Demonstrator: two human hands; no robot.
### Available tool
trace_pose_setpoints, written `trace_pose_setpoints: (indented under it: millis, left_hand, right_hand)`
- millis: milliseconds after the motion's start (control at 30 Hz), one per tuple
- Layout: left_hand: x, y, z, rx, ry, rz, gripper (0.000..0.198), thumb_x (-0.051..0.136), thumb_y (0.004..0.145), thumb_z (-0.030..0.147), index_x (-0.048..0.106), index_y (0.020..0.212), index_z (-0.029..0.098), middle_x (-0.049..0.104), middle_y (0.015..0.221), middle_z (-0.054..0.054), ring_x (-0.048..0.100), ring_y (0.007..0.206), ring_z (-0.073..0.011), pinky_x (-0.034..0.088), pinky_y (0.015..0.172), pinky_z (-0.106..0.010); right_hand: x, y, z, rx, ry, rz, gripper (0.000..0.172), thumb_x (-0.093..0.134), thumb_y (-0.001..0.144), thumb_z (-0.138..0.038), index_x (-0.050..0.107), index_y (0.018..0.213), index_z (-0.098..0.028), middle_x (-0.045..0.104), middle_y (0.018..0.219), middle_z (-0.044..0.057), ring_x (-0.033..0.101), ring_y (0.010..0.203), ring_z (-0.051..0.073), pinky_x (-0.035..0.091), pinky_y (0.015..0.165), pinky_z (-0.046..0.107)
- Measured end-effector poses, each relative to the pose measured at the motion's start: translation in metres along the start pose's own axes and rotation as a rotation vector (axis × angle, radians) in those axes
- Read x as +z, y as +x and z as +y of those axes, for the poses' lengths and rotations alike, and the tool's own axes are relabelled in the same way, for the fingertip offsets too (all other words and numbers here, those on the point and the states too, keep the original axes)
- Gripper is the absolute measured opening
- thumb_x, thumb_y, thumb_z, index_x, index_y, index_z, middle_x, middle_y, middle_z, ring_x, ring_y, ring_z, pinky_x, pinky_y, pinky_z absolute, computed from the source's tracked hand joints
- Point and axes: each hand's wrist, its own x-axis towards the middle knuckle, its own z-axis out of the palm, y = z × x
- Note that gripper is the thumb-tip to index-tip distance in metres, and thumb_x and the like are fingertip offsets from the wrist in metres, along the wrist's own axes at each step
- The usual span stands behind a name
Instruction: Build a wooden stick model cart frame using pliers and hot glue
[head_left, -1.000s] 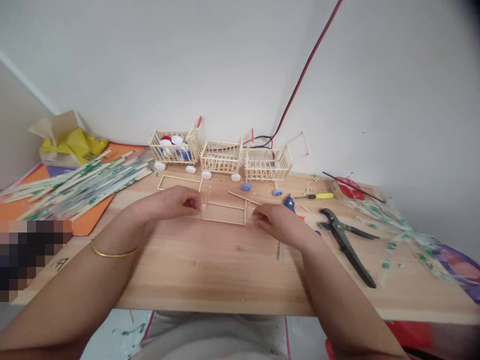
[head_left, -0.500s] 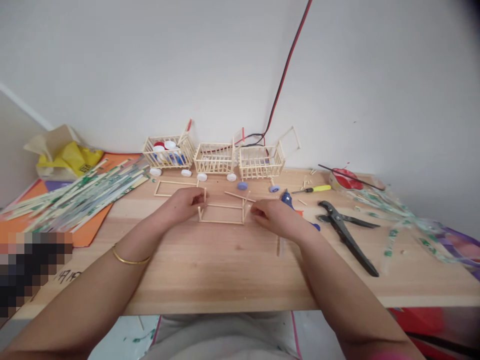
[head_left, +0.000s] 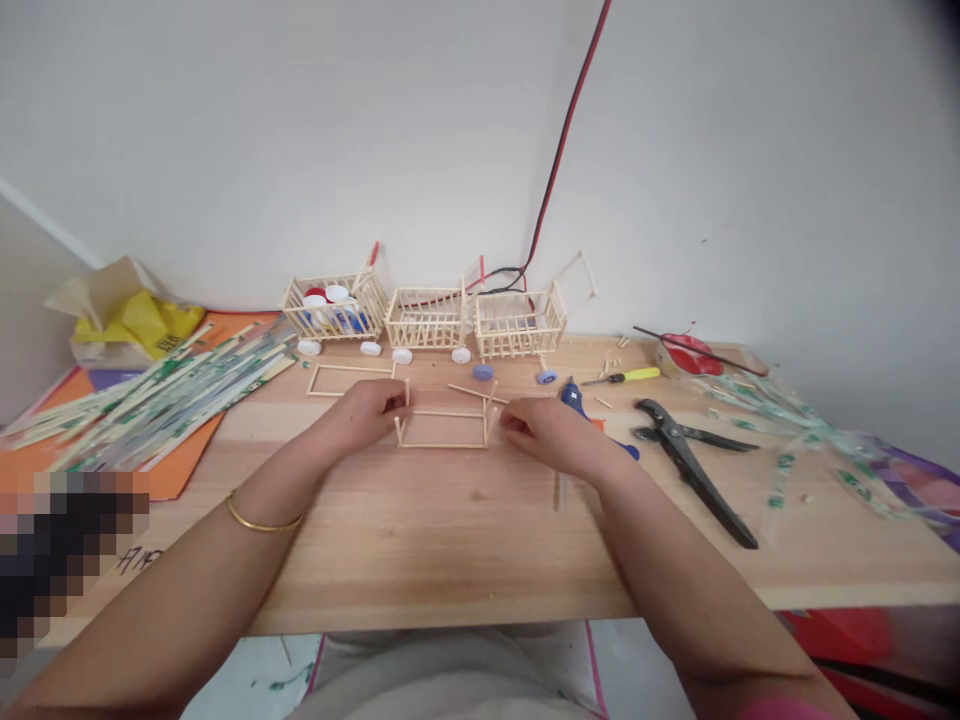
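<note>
A small frame of thin wooden sticks (head_left: pixel 442 445) lies in front of me, a rectangle with short uprights at its corners. My left hand (head_left: pixel 369 415) is closed at its left end, thumb and fingertips pinching by the rear left upright. My right hand (head_left: pixel 547 432) is just off the right end, its fingers curled together; whatever they hold, if anything, is hidden. A loose stick (head_left: pixel 469 391) lies behind the frame. Left of it, partly behind my left hand, is a flat stick rectangle (head_left: pixel 349 367). A blue glue gun (head_left: pixel 571 393) lies partly hidden behind my right hand.
Along the wall stand three stick-built carts, one with bottle caps (head_left: pixel 335 305), one with white wheels (head_left: pixel 427 320), one beside purple wheels (head_left: pixel 521 325). Wrapped sticks (head_left: pixel 172 385) lie left. Pliers (head_left: pixel 697 475), a yellow screwdriver (head_left: pixel 634 376) and a red bowl (head_left: pixel 690 355) are right.
The whole view has shifted slightly. Both hands stay at the two ends of the stick frame, with no clear movement of their own.
</note>
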Motion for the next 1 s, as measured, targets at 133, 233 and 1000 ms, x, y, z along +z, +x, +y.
trace_pose_setpoints:
  millis: [133,233,1000]
  left_hand:
    - [0.000,0.000,-0.001,0.037,-0.004,-0.005,0.021,0.048,0.080,0.032,0.061,0.077,0.015,0.058,0.069,-0.002,0.050,0.063,-0.0147,0.035,0.058,-0.025]
    - [0.000,-0.002,-0.002,0.075,-0.023,0.002,0.021,0.048,0.080,0.031,0.061,0.079,0.015,0.058,0.070,-0.002,0.049,0.064,-0.0144,0.036,0.060,-0.025]
    - [0.004,0.000,-0.003,0.021,-0.089,0.124,0.045,0.044,0.083,0.036,0.055,0.119,0.012,0.069,0.082,-0.005,0.061,0.072,-0.0180,0.044,0.071,-0.027]
  right_hand:
    - [0.000,0.001,-0.001,0.005,-0.005,-0.006,0.011,0.051,0.079,-0.016,0.062,0.080,-0.016,0.065,0.075,0.004,0.055,0.065,0.013,0.031,0.058,0.022]
    - [0.001,0.001,0.001,0.014,0.001,0.006,0.013,0.051,0.077,-0.014,0.062,0.083,-0.015,0.065,0.077,0.005,0.056,0.067,0.014,0.033,0.059,0.022]
    - [0.018,0.015,0.013,0.014,0.204,0.126,0.006,0.053,0.075,-0.015,0.059,0.077,-0.015,0.056,0.066,-0.001,0.047,0.060,0.011,0.031,0.056,0.020]
